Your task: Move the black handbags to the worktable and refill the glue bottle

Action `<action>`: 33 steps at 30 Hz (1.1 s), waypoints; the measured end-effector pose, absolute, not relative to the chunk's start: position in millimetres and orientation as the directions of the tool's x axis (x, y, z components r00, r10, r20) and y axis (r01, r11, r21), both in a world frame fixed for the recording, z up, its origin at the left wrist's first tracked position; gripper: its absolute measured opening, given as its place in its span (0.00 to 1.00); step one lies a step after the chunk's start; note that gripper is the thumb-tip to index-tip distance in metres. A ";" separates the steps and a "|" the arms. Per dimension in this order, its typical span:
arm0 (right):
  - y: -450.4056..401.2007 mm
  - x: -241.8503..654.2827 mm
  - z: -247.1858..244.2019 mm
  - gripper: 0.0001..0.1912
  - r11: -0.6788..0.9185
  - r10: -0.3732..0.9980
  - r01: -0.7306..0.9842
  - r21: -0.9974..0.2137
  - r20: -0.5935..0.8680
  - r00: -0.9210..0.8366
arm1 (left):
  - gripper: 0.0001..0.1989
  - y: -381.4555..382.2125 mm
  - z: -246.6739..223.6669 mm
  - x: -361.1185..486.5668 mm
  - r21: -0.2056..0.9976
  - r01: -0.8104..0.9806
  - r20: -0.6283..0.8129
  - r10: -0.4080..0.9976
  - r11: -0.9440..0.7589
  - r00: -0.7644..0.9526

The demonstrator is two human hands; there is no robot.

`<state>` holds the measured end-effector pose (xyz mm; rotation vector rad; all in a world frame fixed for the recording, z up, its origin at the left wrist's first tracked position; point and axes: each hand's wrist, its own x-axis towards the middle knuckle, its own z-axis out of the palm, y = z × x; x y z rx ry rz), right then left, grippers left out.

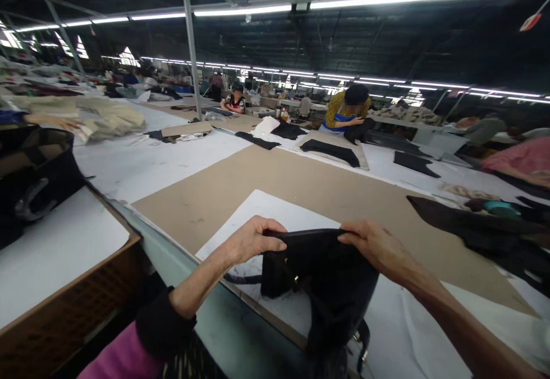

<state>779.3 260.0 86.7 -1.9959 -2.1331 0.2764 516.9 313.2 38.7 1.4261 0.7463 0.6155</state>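
My left hand (253, 239) and right hand (378, 247) pinch the two ends of the top edge of a black bag (335, 264), its gold-coloured fittings showing, at the lower centre of the frame over the near edge of a worktop (112, 164). Beyond it lies a brown sheet (301, 176), while a co-worker (341, 107) in a patterned yellow top leans over dark cloth (360, 129) in the upper right.

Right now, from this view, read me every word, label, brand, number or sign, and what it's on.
No readable text anywhere.
Black bag being held: no lettering visible.
Red-and-white piece hanging upper right: any marking is too small and blurred to read.
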 end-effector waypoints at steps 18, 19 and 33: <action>252.0 774.8 91.3 0.12 0.095 0.995 0.941 -0.324 0.025 -0.092 | 0.11 303.8 43.1 518.8 0.899 0.186 0.233 0.791 -0.397 0.566; 251.1 774.4 90.6 0.12 0.100 0.995 0.943 -0.317 0.033 -0.094 | 0.10 303.9 45.5 519.7 0.873 0.241 0.230 0.794 -0.424 0.563; 245.4 777.4 90.9 0.11 0.055 0.998 0.950 -0.307 0.058 -0.039 | 0.18 308.9 64.7 566.0 0.436 0.594 0.319 0.734 -0.676 0.600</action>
